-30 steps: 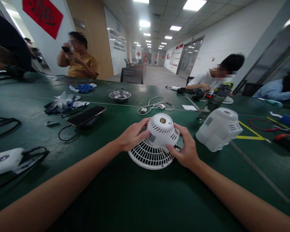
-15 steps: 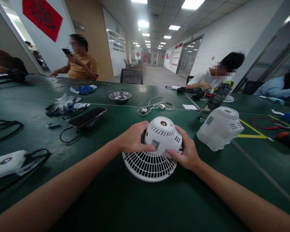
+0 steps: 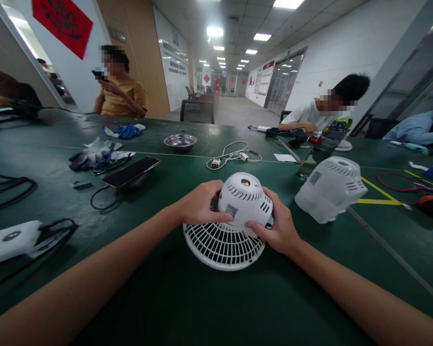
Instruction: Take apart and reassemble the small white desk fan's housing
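A white vented motor housing of a fan sits over a round white fan grille on the green table. My left hand wraps round the housing's left side, its thumb on the front near a small grey label. From the right, my right hand grips the same housing, thumb low on its front. A hole shows in the top of the housing. The fingers behind it are hidden. To the right stands a translucent white plastic piece with similar slots and a label.
Beyond the housing lie a white cable and a metal bowl. A phone, gloves and a white device with black cords are on the left. A dark transparent container stands right. Two people sit across the table.
Both hands keep their hold on the motor housing, which has shifted very slightly. Across the table at left, the person's outstretched arm has drawn back. The view has moved a little.
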{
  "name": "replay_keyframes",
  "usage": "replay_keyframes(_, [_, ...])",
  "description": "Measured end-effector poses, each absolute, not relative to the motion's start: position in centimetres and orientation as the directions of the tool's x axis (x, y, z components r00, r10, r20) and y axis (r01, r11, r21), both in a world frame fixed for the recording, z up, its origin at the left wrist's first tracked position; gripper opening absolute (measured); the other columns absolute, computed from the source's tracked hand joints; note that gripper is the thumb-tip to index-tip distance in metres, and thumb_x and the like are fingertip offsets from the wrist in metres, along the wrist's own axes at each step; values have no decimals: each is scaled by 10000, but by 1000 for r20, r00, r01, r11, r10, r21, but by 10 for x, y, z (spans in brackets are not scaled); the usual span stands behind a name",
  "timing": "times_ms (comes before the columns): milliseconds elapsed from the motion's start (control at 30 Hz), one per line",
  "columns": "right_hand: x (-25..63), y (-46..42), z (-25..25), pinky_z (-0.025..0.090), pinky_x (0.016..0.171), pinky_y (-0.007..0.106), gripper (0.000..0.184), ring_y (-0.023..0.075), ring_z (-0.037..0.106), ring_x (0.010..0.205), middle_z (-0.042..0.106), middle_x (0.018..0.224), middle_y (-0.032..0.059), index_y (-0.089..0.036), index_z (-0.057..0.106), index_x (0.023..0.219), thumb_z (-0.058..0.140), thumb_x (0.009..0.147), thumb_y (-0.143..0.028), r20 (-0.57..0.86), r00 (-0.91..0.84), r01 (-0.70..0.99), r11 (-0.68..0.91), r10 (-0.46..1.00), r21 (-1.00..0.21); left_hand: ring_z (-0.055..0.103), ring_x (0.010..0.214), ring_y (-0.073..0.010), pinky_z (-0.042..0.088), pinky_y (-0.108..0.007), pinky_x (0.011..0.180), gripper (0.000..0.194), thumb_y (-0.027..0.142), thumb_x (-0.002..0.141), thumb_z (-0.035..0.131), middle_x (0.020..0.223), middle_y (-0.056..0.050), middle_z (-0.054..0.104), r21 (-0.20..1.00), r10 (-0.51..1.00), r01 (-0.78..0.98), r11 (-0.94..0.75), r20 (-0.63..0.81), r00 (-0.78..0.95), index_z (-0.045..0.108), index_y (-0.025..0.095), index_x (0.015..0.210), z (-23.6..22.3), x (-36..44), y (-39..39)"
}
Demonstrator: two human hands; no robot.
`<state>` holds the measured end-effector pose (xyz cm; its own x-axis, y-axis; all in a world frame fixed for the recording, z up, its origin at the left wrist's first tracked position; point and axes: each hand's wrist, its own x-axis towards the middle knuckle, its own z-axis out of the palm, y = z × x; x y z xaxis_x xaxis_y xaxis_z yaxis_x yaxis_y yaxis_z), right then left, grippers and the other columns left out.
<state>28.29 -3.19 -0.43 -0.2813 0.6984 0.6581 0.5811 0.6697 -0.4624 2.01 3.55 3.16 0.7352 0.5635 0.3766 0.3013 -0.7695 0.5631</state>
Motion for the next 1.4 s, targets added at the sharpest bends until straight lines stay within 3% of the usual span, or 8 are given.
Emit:
replay_keyframes(200, [279,-35,-4,559,944,544,759,322,654,1108,648,1287,132,-246,449,1426,779,780,-469,641,-252,593,639,725,-490,612,1178,-354,481,-560,990,764,558,718,772,1290,-164,650,571,544,265,-777,396,740,556,192,1352,29,20,36])
replay_keyframes(500, [279,-31,-2,571,926,541,780,327,653,1114,629,1324,149,-231,398,1443,771,790,-442,577,-269,548,615,771,-567,674,1052,-324,558,-474,844,721,546,700,799,1185,-161,697,654,593,257,-711,361,720,607,163,1280,30,22,36])
replay_keyframes(700, [283,-28,2,585,898,527,763,320,666,1091,648,1294,143,-233,420,1433,779,796,-453,520,-305,528,596,798,-606,674,1061,-329,558,-487,853,710,532,684,825,1185,-159,697,668,608,270,-693,341,716,619,167,1257,31,21,35])
replay_keyframes(967, [280,-32,0,562,942,523,779,324,659,1100,640,1302,133,-240,426,1424,785,773,-474,586,-283,601,616,759,-509,665,1084,-329,547,-496,884,722,546,682,827,1195,-154,693,656,585,253,-712,354,729,609,170,1259,31,20,35])
replay_keyframes(1200, [277,-34,0,553,972,546,808,334,644,1147,621,1341,142,-239,397,1463,764,789,-490,626,-303,644,638,719,-421,635,1134,-347,508,-532,957,727,568,690,819,1240,-163,671,574,554,279,-770,384,739,602,180,1265,29,19,38])
replay_keyframes(1333, [283,-34,-2,511,1027,593,890,376,579,1264,514,1489,147,-260,268,1564,675,841,-580,643,-342,660,662,685,-355,615,1181,-359,471,-548,1020,681,532,744,785,1293,-167,652,518,550,307,-798,419,723,596,180,1295,26,17,41])
replay_keyframes(1400, [286,-34,-3,546,976,578,906,374,617,1207,516,1488,145,-263,176,1602,596,878,-610,645,-377,635,693,665,-342,607,1212,-346,453,-545,1055,628,467,826,717,1333,-156,638,528,571,312,-790,446,690,550,191,1364,24,17,41])
